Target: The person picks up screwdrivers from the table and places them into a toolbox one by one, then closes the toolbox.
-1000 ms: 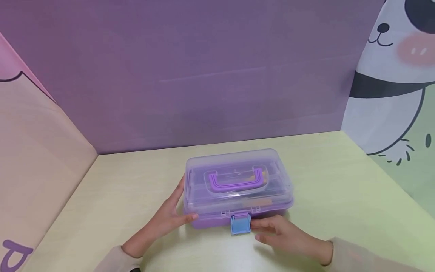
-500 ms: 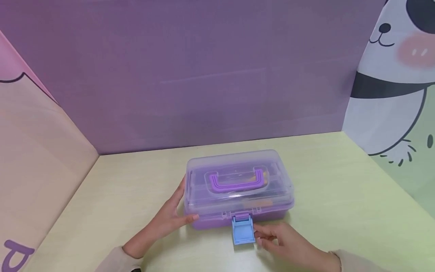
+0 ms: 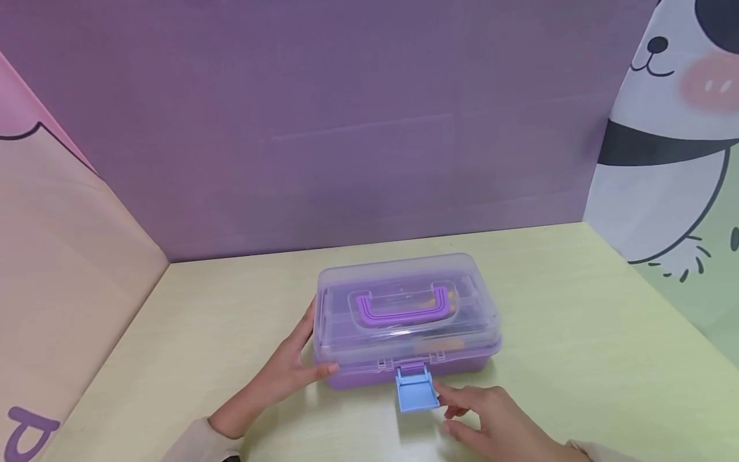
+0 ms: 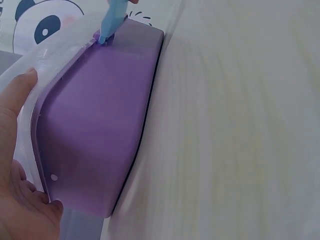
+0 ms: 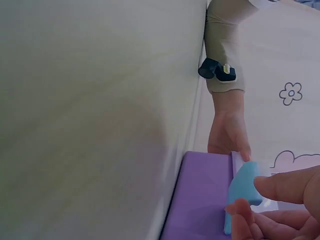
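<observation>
A purple plastic storage box (image 3: 467, 365) with a clear lid (image 3: 398, 273) and purple carry handle (image 3: 404, 317) stands on the table. My left hand (image 3: 288, 366) grips its left end, thumb at the front rim; the left wrist view shows the thumb (image 4: 22, 90) against the lid's edge and the other fingers bent round the end. A light-blue latch (image 3: 417, 393) juts out from the front, swung away from the box wall. At its right edge are the fingertips of my right hand (image 3: 487, 417), with the thumb lower and apart from it in the head view.
Orange-brown things (image 3: 440, 345) show dimly through the lid. A purple wall (image 3: 369, 128) rises behind the pale table (image 3: 566, 333); a panda-printed panel (image 3: 658, 192) stands at the right and a pinkish panel (image 3: 69, 256) at the left.
The latch has swung out and up from the box front. My right hand has moved down and right, its thumb coming away from the latch. The left hand has stayed put.
</observation>
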`<state>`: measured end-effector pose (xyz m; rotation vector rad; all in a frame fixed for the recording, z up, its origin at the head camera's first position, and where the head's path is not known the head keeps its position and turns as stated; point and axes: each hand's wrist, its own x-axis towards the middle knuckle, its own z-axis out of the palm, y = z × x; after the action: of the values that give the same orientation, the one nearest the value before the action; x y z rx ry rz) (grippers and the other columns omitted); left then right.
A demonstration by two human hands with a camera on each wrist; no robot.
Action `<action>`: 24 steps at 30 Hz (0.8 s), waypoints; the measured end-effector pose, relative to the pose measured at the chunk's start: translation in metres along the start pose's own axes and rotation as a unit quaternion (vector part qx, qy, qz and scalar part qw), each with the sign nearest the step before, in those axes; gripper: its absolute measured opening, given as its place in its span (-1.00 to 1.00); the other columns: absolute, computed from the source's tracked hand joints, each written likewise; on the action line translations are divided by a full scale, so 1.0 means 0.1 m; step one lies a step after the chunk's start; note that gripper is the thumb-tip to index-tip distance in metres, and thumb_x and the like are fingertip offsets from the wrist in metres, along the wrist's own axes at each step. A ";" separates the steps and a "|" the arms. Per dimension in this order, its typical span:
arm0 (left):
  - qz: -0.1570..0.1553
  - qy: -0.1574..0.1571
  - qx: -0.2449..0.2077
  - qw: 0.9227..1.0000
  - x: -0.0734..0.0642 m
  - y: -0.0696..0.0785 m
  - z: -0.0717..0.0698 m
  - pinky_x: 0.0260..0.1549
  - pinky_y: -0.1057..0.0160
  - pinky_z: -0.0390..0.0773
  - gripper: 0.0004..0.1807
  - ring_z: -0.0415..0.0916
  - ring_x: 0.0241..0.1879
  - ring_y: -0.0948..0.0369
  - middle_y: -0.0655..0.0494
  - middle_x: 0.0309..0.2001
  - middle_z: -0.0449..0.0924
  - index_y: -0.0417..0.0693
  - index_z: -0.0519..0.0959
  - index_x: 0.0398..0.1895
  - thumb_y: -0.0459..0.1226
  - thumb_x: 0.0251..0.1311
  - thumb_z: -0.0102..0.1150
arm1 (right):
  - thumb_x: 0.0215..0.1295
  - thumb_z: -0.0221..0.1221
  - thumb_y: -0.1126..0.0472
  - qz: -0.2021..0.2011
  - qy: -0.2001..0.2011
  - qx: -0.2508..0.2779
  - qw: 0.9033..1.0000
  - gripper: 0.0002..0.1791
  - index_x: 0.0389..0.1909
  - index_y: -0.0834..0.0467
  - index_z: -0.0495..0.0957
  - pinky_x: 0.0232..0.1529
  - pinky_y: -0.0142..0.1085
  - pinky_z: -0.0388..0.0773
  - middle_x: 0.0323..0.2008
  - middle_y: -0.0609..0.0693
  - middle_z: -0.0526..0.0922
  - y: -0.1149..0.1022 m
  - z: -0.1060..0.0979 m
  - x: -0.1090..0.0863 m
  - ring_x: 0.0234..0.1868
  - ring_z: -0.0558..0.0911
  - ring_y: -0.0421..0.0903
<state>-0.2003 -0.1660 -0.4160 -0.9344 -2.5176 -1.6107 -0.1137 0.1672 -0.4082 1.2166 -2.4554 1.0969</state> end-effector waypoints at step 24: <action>0.006 -0.003 -0.007 1.000 0.00 0.03 -0.01 0.23 -0.34 -0.01 0.21 -0.07 0.42 0.22 0.05 0.50 -0.15 0.22 -0.24 0.51 -0.31 -0.07 0.43 | -0.07 0.34 0.50 -0.004 0.139 -0.005 0.990 -0.84 -0.42 0.24 0.70 -0.53 -0.61 0.51 -0.51 -0.03 0.71 0.03 -0.09 0.35 -0.45 0.56 -0.44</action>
<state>-0.1988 -0.1662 -0.4132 -0.9563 -2.5029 -1.6258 -0.1395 0.1533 -0.3875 0.9935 -2.2403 1.1617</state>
